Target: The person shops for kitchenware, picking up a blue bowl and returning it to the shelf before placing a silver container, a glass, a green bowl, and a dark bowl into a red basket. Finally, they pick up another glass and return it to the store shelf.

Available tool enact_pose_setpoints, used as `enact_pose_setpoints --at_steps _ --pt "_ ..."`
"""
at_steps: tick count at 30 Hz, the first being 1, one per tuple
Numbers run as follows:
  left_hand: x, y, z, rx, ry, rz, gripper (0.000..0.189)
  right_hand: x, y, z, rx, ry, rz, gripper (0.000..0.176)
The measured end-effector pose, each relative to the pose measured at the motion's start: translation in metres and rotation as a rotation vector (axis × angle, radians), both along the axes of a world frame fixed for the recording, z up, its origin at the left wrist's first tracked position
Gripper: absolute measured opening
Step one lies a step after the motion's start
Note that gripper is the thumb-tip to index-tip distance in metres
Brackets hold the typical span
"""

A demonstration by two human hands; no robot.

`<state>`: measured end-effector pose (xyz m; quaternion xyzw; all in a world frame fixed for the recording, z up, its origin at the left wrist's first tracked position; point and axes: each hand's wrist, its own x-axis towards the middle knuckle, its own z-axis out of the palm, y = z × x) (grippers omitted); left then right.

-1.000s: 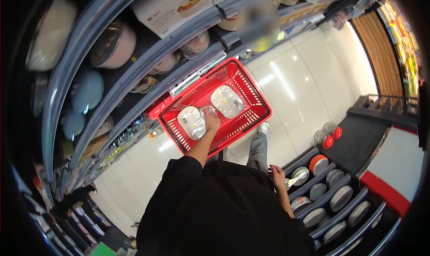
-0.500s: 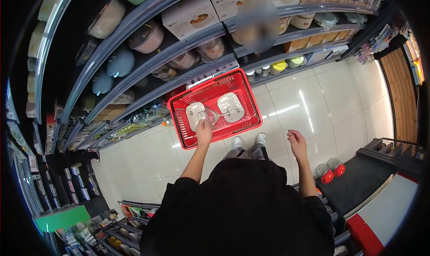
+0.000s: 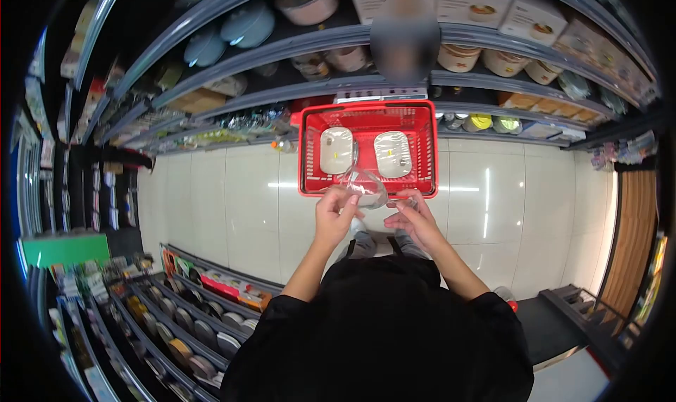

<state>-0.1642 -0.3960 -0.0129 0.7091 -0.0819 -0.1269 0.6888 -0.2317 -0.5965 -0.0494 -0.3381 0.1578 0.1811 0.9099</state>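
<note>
A clear wine glass [image 3: 367, 189] lies sideways between my two hands, above the near edge of a red shopping basket [image 3: 365, 110]. My left hand [image 3: 336, 215] is closed round its bowl end. At the stem and foot end, my right hand [image 3: 414, 217] has its fingers closed on the glass. Inside the basket are two white rectangular dishes in clear wrap, one at the left [image 3: 337, 151] and one at the right [image 3: 393, 154].
Shelves of blue pots [image 3: 248, 24], boxed goods [image 3: 473, 5] and canisters [image 3: 459, 57] run behind the basket. A rack of plates [image 3: 204, 334] stands at the lower left, a dark platform [image 3: 563, 328] at the lower right. My shoes show on the tiled floor [image 3: 232, 191].
My right hand has come in from the right and taken hold of the stem end. The glass has moved from over the basket's middle toward my body. The view has turned.
</note>
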Motion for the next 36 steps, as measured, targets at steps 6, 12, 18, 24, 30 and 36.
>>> enact_pose_setpoints --at_steps 6,12,18,24,30,36 --pt "-0.024 0.026 -0.004 -0.332 0.206 0.227 0.072 -0.002 0.089 0.001 -0.627 -0.362 -0.324 0.037" --pt "-0.031 0.107 -0.005 -0.755 0.692 0.059 0.043 -0.009 0.176 -0.009 -1.332 -0.847 -0.321 0.038" --pt "-0.035 0.256 -0.029 -0.769 0.522 0.247 0.034 -0.010 0.315 0.004 -1.235 -1.029 0.076 0.037" --pt "-0.069 0.396 -0.015 -0.725 0.340 0.649 0.032 0.018 0.437 0.022 -1.015 -1.341 0.485 0.024" --pt "-0.126 0.475 -0.012 -0.528 0.182 1.107 0.037 0.012 0.532 0.014 -0.624 -1.424 0.822 0.033" --pt "-0.185 0.526 -0.007 -0.220 0.085 1.521 0.039 0.016 0.607 0.012 -0.254 -1.219 0.984 0.048"
